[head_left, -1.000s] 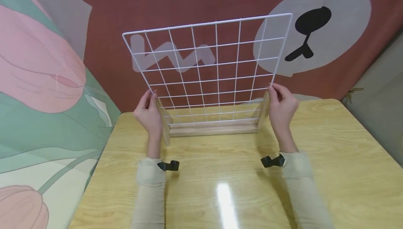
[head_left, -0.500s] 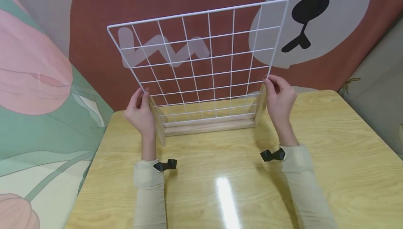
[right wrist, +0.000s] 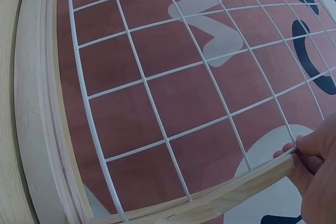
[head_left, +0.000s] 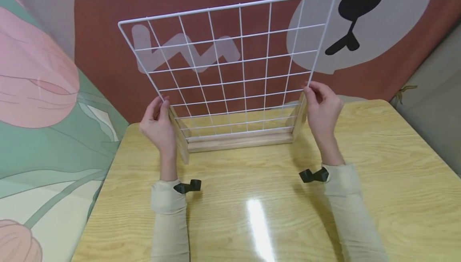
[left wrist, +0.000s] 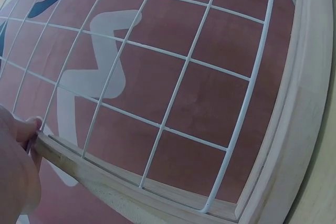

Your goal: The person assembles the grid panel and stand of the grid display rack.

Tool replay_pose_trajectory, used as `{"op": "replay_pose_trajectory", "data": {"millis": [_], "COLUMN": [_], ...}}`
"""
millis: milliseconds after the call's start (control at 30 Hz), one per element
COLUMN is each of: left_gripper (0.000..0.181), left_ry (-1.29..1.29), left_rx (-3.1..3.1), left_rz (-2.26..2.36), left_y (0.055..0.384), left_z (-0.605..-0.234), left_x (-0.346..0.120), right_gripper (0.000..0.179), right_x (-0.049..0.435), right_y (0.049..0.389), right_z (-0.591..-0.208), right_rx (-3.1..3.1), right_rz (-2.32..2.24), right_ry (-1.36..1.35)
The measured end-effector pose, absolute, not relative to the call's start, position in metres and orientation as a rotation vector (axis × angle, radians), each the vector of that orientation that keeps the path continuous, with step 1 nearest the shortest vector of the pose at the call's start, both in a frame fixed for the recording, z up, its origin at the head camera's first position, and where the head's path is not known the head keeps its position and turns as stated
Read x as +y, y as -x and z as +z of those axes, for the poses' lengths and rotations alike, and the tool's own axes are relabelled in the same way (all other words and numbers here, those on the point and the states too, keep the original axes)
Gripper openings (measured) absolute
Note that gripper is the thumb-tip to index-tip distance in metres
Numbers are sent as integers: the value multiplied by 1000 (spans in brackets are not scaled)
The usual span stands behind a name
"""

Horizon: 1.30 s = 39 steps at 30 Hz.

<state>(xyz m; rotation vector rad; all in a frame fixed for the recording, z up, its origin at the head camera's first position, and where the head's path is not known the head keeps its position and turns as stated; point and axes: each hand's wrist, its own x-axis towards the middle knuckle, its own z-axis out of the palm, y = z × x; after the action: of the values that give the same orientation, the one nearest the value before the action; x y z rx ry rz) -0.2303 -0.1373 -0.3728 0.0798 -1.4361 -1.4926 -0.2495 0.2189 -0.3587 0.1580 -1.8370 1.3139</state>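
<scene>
A white wire grid panel (head_left: 230,68) stands upright in a pale wooden stand (head_left: 239,142) with two side posts and a base bar. My left hand (head_left: 158,124) pinches the grid's left edge wire at the top of the left post. On the opposite side, my right hand (head_left: 323,106) pinches the right edge wire by the top of the right post. In the left wrist view the grid's side wire runs along the post (left wrist: 94,174). Both wrist views show a gap between the lowest wire (right wrist: 97,145) and the base bar (right wrist: 39,103).
The stand rests on a wood-grain table (head_left: 230,186), towards its back edge. Close behind it hangs a printed cloth (head_left: 104,54) with a reddish-brown figure. A grey cloth (head_left: 432,114) hangs at the right. Black wrist cameras (head_left: 188,186) sit on both sleeves.
The head view has shifted, so the grid's top edge appears higher and wider. Both hands keep their pinch on the grid's side wires. The stand stays beneath the grid.
</scene>
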Motion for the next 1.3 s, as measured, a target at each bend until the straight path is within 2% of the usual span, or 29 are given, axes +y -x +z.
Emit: {"op": "replay_pose_trajectory", "data": {"millis": [1300], "left_gripper": [10], "left_ry": [-76], "left_rx": [-1404], "left_rz": [-1549], "left_y": [232], "left_z": [-373], "left_x": [-139], "right_gripper": [16], "right_x": [221], "right_y": [249], "right_z": [-357], "right_rx": [-1860], "right_rz": [1361], "right_ry": [-158]}}
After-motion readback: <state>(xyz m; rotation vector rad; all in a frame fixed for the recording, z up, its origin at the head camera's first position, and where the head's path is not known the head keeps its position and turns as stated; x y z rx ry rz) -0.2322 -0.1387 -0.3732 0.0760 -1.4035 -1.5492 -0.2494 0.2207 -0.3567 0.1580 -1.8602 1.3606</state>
